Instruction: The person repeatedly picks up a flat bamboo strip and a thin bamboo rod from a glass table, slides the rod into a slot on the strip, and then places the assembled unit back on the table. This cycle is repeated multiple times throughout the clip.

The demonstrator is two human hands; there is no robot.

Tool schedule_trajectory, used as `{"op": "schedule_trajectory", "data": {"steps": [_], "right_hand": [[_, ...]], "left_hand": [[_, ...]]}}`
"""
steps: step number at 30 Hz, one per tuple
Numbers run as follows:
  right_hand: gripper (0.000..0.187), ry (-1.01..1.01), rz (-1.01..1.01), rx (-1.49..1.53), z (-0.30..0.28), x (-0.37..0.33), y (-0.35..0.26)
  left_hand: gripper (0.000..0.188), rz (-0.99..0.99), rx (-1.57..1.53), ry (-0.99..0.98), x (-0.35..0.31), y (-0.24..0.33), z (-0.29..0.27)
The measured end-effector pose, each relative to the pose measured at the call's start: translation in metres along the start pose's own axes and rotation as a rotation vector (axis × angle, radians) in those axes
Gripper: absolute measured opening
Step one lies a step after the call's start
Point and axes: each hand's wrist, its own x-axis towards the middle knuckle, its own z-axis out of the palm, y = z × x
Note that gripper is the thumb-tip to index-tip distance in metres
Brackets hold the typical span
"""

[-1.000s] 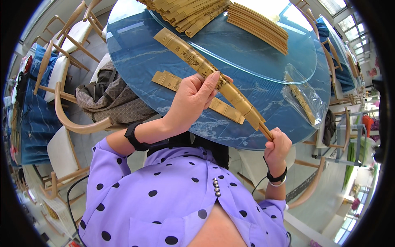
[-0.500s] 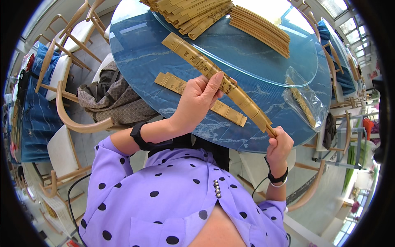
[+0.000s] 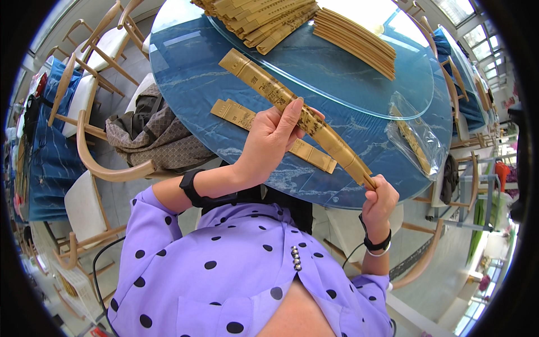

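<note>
A long gold paper chopstick sleeve (image 3: 331,140) with dark printing slants above the table, its upper end to the left. My left hand (image 3: 272,135) is closed round its middle, thumb on top. At the lower right end, my right hand (image 3: 380,197) pinches the thin brown chopsticks (image 3: 369,182) where they stick out of the sleeve's mouth; how many there are I cannot tell. Beneath my left hand, a few flat gold sleeves (image 3: 312,155) lie on the blue table, partly hidden by that hand.
On the round glass turntable (image 3: 359,92) lie a fanned pile of gold sleeves (image 3: 258,22) and a stack of tan sticks (image 3: 356,42). A clear plastic bag (image 3: 418,137) with a gold sleeve inside rests at the right. Left of the table, a patterned bag (image 3: 154,132) sits by wooden chairs (image 3: 92,205).
The sleeve's mouth sits slightly farther down over the chopsticks, so less of them shows. Both hands keep their grip and have hardly moved.
</note>
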Motion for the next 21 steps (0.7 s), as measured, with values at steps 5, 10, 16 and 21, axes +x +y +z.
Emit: {"op": "schedule_trajectory", "data": {"steps": [5,10,16,21], "right_hand": [[0.044,-0.054,-0.011,-0.04,0.0,0.002,-0.004],[0.04,-0.054,-0.028,-0.034,-0.002,0.005,-0.003],[0.037,-0.016,-0.039,-0.06,0.0,0.003,0.0],[0.035,-0.036,-0.038,0.012,0.001,0.007,-0.002]], "left_hand": [[0.047,0.002,0.026,-0.022,0.0,-0.01,0.001],[0.047,-0.002,0.031,0.003,-0.001,-0.007,0.0],[0.047,0.019,0.06,-0.023,-0.004,-0.012,0.002],[0.048,0.002,0.104,0.003,-0.001,-0.013,0.0]]}}
